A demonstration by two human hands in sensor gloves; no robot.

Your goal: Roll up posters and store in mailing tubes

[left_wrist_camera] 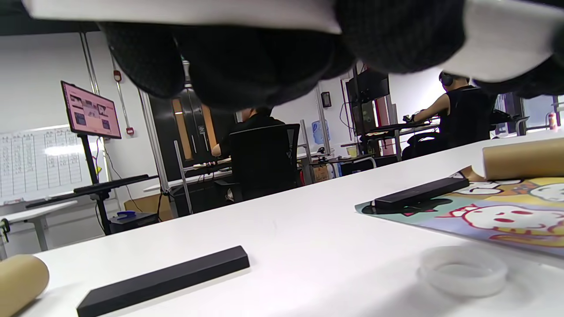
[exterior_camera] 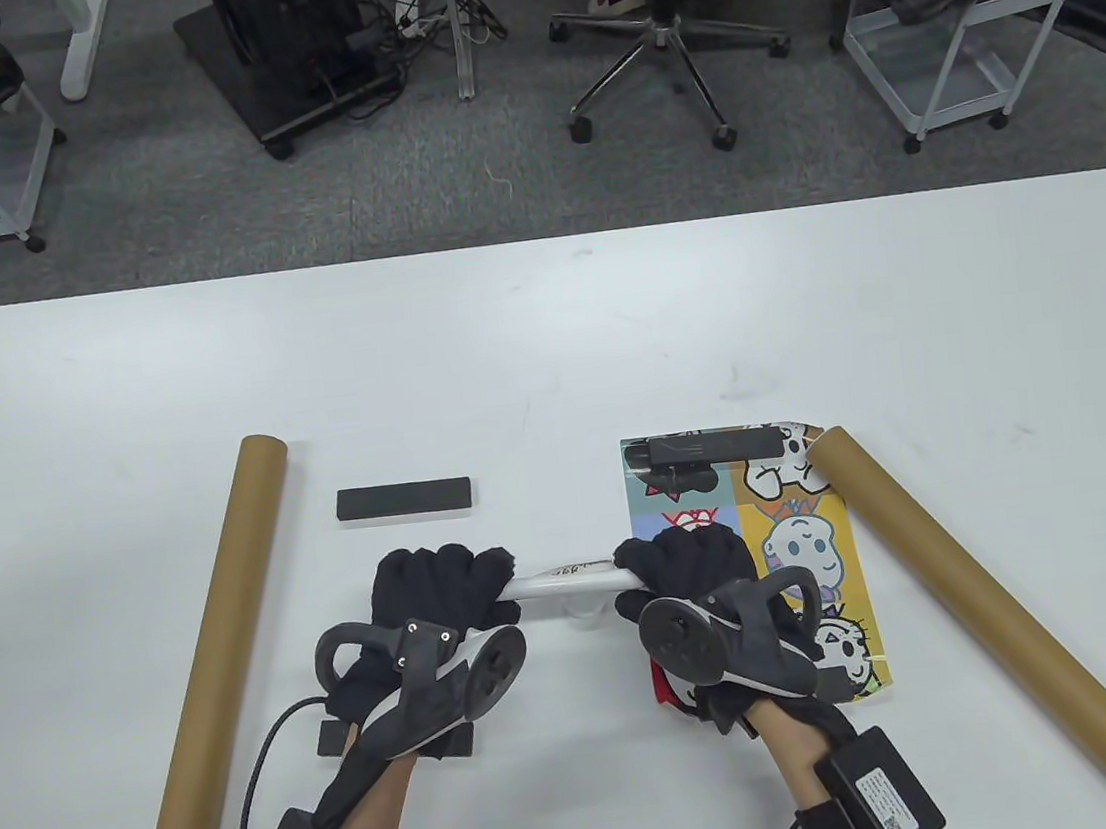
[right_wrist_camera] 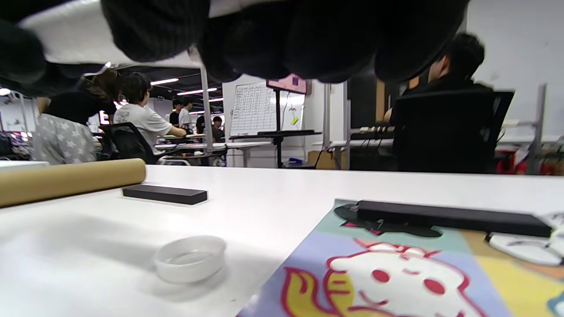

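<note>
Both hands hold a tightly rolled white poster [exterior_camera: 565, 579] level between them, a little above the table. My left hand [exterior_camera: 438, 585] grips its left end and my right hand [exterior_camera: 687, 564] grips its right end. The roll shows at the top of the left wrist view [left_wrist_camera: 176, 11] and of the right wrist view [right_wrist_camera: 70, 39]. A brown mailing tube [exterior_camera: 216, 667] lies at the left, another [exterior_camera: 989, 603] at the right. A colourful cartoon poster [exterior_camera: 811, 544] lies flat under my right hand, with a black bar [exterior_camera: 708, 446] on its far edge.
A second black bar [exterior_camera: 404, 498] lies on the bare table [exterior_camera: 546, 355] beyond my left hand. A clear plastic cap [left_wrist_camera: 462, 269] sits on the table under the roll, also in the right wrist view [right_wrist_camera: 190, 258]. Chairs and carts stand beyond the far edge.
</note>
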